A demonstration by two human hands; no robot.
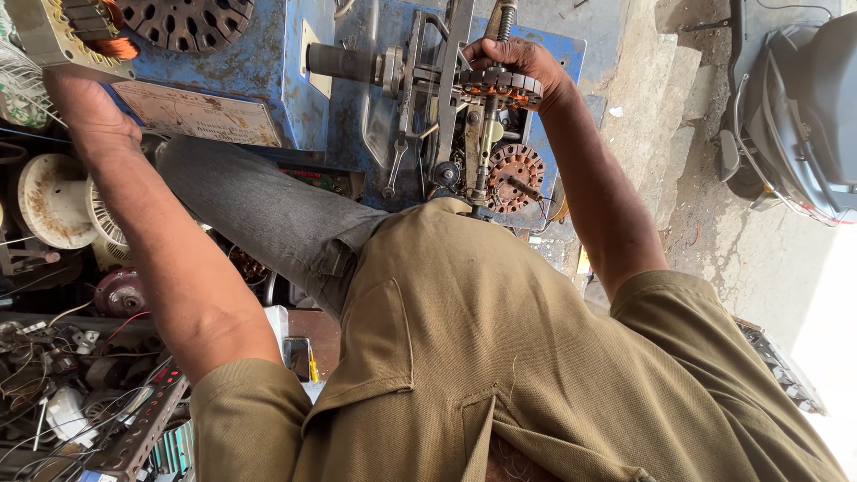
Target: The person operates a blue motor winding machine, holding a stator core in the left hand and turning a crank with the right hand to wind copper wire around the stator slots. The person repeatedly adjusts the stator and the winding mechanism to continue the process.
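My right hand (522,61) is closed over the top of a round stator with copper windings (502,87), which is mounted on a metal winding machine (446,107). A second round copper-wound stator (513,171) sits lower on the same machine. My left hand (85,103) reaches to the top left and grips a square grey stator with orange copper coils (64,29); its fingers are hidden behind the part. My khaki shirt and grey trouser leg (268,214) fill the middle of the view.
The machine stands on a blue metal base (259,62) that carries a dark round lamination disc (187,20). White spools (54,201), motor parts, wires and a perforated metal strip (134,428) crowd the left. A parked scooter (794,116) stands on the concrete at right.
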